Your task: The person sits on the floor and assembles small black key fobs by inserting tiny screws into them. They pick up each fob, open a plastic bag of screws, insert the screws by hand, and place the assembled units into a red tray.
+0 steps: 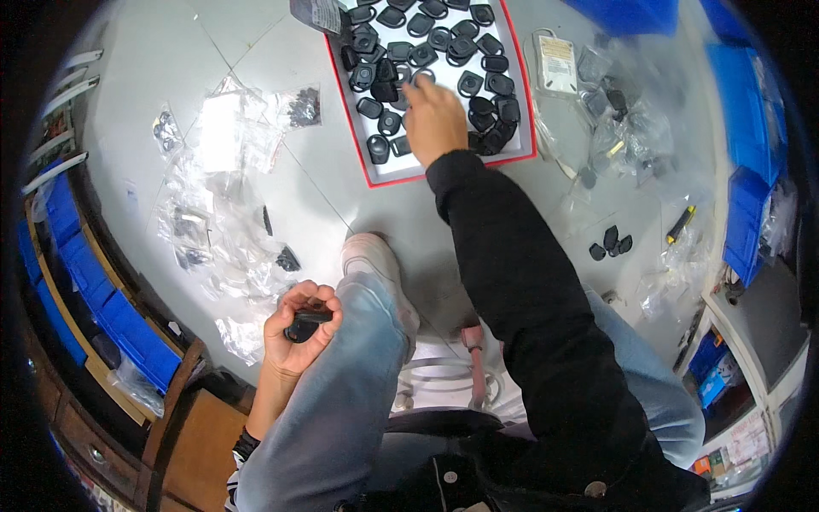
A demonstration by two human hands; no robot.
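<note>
My left hand (pixel 299 328), by my left knee, has its fingers curled round a black car key fob (pixel 309 322). Reaching into a shallow white box with a red rim (pixel 368 175) is my right hand (pixel 435 119). Its fingers are bent apart over the fobs, with nothing visibly gripped; the fingertips are close to or touching a fob (pixel 423 77). Many similar black key fobs (pixel 422 53) lie loose across the box, most showing a loop at one end. A dark flap or bag with a pale label (pixel 317 14) overlaps the box's far left corner.
Clear plastic bags (pixel 213 222) spread over the floor at left, one holding small black parts (pixel 304 107). To the right are a white device (pixel 557 64) with a cable, more bags (pixel 636 136), several black pieces (pixel 612 242) and a yellow-black tool (pixel 681 224). Blue bins (pixel 742 111) line both sides.
</note>
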